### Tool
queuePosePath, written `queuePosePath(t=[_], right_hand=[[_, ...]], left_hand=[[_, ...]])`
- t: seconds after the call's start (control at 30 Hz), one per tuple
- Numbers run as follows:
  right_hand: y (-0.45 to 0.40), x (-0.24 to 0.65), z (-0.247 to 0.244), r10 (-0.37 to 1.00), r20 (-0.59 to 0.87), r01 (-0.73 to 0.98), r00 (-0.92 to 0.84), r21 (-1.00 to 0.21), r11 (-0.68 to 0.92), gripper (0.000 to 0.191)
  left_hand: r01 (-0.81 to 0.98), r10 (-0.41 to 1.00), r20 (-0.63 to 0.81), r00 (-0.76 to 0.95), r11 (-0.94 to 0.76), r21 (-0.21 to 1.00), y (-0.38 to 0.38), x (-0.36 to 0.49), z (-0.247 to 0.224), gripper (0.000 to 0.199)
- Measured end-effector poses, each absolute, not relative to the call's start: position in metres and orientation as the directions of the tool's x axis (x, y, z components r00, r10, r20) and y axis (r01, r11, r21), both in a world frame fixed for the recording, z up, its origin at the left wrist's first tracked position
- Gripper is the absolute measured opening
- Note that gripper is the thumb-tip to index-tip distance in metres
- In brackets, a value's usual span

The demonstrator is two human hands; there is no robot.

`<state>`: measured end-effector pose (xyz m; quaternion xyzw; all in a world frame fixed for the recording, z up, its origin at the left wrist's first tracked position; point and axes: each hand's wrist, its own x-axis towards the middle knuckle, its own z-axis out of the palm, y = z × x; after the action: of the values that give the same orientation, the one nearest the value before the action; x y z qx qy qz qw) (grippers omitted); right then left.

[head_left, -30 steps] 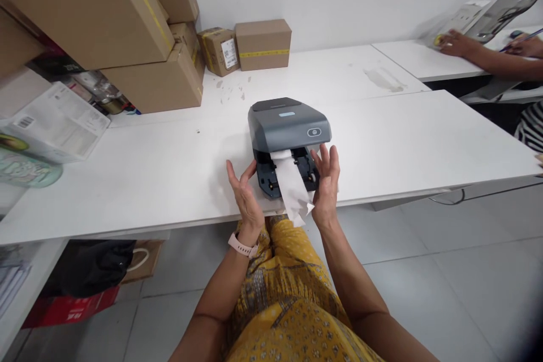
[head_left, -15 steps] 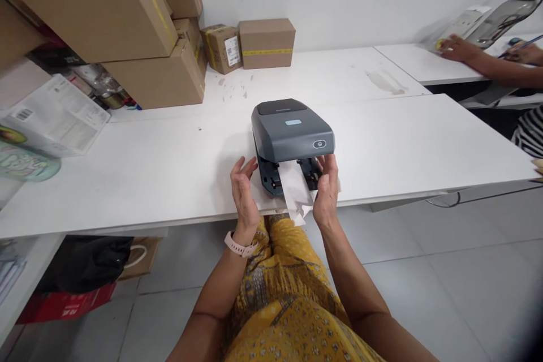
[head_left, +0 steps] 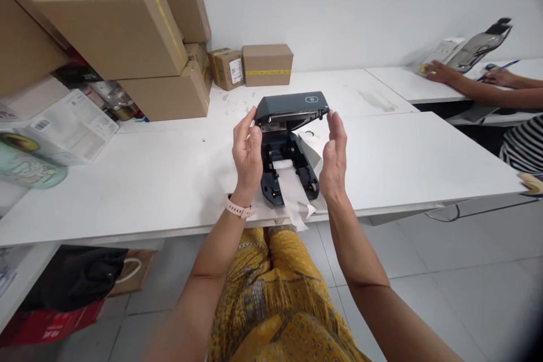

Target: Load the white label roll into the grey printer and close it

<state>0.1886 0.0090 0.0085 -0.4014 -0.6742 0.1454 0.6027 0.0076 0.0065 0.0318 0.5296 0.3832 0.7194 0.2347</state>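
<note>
A dark grey label printer (head_left: pixel 271 195) stands near the front edge of the white table with its lid (head_left: pixel 292 103) tilted up. Inside lies a small roll of white paper (head_left: pixel 283 164), whose strip (head_left: pixel 294 192) runs out over the front with a torn end. My left hand (head_left: pixel 247 153) has its fingertips at the lid's left edge, the fingers nearly straight. Opposite it, my right hand (head_left: pixel 335 158) holds the lid's right front corner with its fingertips. The exact finger contact under the lid is hidden.
Cardboard boxes (head_left: pixel 165 90) are stacked on the left, beside a white carton (head_left: pixel 80 130) and a green container (head_left: pixel 34 167). Two small boxes (head_left: pixel 268 65) stand by the wall. On the right, another person's arm (head_left: pixel 475 82) rests near a bottle (head_left: pixel 479 48).
The printer's lid has swung up and back, exposing the paper roll. Both my hands have risen along its sides. The view has shifted slightly.
</note>
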Motion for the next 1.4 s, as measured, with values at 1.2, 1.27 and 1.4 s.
queuePosePath(t=[1.2,1.27,1.4], right_hand=[[0.122,0.180,0.033,0.676,0.646,0.602,-0.353,-0.396,0.693,0.068],[0.131,0.181,0.032,0.678,0.639,0.615,-0.364,-0.382,0.690,0.071],[0.134,0.183,0.033,0.673,0.650,0.630,-0.353,-0.367,0.685,0.066]], left_hand=[[-0.038,0.956,0.202,-0.215,-0.215,0.976,0.022,-0.013,-0.061,0.063],[-0.044,0.956,0.202,-0.214,-0.216,0.975,0.021,-0.013,-0.062,0.060],[-0.039,0.954,0.198,-0.225,-0.212,0.977,0.019,-0.012,-0.061,0.054]])
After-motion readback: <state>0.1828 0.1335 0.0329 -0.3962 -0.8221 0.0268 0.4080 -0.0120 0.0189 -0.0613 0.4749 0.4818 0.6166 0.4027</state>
